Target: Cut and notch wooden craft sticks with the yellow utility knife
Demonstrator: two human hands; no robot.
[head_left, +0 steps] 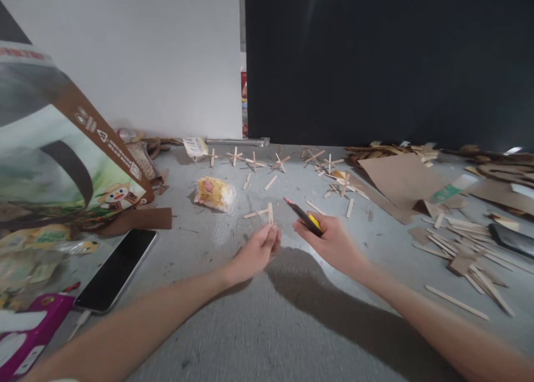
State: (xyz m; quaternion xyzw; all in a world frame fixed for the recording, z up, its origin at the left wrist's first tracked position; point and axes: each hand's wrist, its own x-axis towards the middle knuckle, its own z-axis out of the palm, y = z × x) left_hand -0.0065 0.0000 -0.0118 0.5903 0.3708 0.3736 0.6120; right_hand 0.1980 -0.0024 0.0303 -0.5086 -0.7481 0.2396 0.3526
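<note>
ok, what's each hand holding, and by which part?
Left hand: a wooden stick, pinched at its near end. Right hand: a black-and-yellow tool, gripped by its rear, tip free.

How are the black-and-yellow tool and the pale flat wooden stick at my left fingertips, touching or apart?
Apart. The head view shows grey tabletop between the tool's red tip and the stick.

- Craft sticks [270, 212]: pale bare wood, matt.
- Black-and-yellow tool [307, 221]: smooth, plastic-looking handle.
- Packet [214, 193]: crinkled plastic film, shiny.
- Phone [117, 269]: glossy, glass-like front.
- Brown sheet [396, 177]: matt, card-like paper.
- Tabletop [233, 337]: grey, scuffed, with a dull sheen.
- Dark panel [387, 65]: smooth, faintly reflective.
</note>
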